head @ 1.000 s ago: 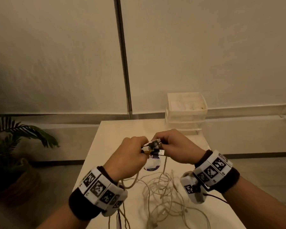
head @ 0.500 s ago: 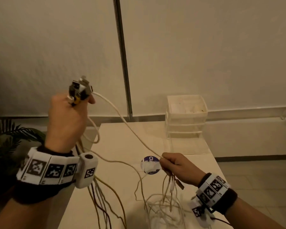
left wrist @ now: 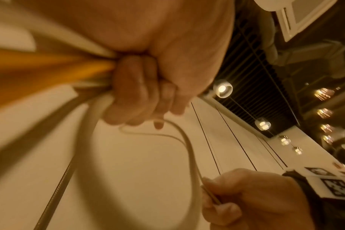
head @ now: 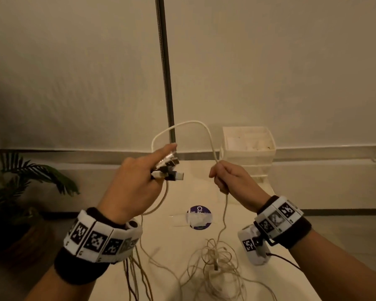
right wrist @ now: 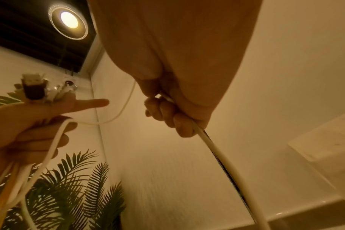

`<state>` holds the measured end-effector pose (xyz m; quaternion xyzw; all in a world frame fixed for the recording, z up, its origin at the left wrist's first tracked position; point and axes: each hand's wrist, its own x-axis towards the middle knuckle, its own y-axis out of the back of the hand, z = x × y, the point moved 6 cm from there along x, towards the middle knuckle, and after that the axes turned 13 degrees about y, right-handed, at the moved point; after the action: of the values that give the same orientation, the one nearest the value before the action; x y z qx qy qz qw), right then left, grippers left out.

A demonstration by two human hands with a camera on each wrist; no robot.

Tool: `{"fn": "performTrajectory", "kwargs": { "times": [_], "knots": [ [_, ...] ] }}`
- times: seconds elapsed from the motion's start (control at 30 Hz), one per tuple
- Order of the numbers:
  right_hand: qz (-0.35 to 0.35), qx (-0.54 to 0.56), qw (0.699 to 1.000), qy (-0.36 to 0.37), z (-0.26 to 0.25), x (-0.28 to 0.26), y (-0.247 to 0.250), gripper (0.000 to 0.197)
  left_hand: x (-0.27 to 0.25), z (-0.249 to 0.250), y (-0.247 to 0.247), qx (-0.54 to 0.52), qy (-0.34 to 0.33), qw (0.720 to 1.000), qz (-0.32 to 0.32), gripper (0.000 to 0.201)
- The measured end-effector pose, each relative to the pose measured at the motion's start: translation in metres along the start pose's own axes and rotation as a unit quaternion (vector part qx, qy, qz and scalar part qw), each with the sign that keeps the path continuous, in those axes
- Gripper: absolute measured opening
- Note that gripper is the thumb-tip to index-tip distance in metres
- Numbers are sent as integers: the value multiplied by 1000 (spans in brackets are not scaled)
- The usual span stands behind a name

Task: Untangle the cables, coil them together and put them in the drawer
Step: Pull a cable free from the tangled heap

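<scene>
My left hand [head: 137,183] grips a bunch of cable plug ends [head: 168,169] above the table, with its forefinger held out straight. Several white and orange cables [left wrist: 49,65] run out of its fist [left wrist: 140,99]. A white cable [head: 182,124] arcs from that hand over to my right hand [head: 228,179], which holds it in a closed fist [right wrist: 167,113]. Below the right hand the cable drops to a tangled heap of cables [head: 217,268] on the white table [head: 195,187]. The white drawer unit [head: 248,148] stands at the table's far edge.
A round purple sticker [head: 199,217] lies in the middle of the table. A potted plant [head: 20,192] stands on the floor to the left. A dark vertical pole [head: 165,68] runs up the wall behind the table.
My left hand came down from high on the left to chest height beside the right one. My right hand rose from the table, and the cable between them now bows upward in a loop.
</scene>
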<state>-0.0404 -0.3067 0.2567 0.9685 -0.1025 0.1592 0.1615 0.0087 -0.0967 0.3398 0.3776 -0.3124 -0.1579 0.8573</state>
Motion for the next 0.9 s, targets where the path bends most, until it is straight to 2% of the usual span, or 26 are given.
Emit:
{"fn": "performTrajectory", "kwargs": {
  "times": [0.07,0.17,0.23,0.27,0.37,0.5,0.6,0.7,0.8,0.9],
  "knots": [
    [-13,1,1000,-5,-7,5,-2,34,1,6,4,-85,-28,996,9,55],
    [-59,20,998,-16,-15,6,-14,36,-5,32,-12,-90,-122,985,-77,44],
    [-83,48,995,-8,-23,6,-22,29,-9,46,-31,-72,-135,981,-120,54],
    [-97,55,994,1,-29,5,-25,28,-8,46,-38,-63,-122,983,-118,60],
    [-121,45,991,19,-46,2,-29,28,2,33,-48,-31,-59,995,-72,61],
    [-119,31,992,38,-51,7,-25,32,10,31,-45,19,-22,999,-42,19],
    [-113,20,991,75,-42,4,-21,25,17,26,-23,-11,27,999,42,22],
    [-127,-56,987,81,-5,-16,-26,21,22,12,8,-45,82,986,138,20],
    [-178,-140,974,28,59,-46,-42,26,20,-2,40,-31,127,964,233,20],
    [-133,-159,978,-3,96,-54,-36,27,15,-5,52,-33,123,959,253,20]
  ]
}}
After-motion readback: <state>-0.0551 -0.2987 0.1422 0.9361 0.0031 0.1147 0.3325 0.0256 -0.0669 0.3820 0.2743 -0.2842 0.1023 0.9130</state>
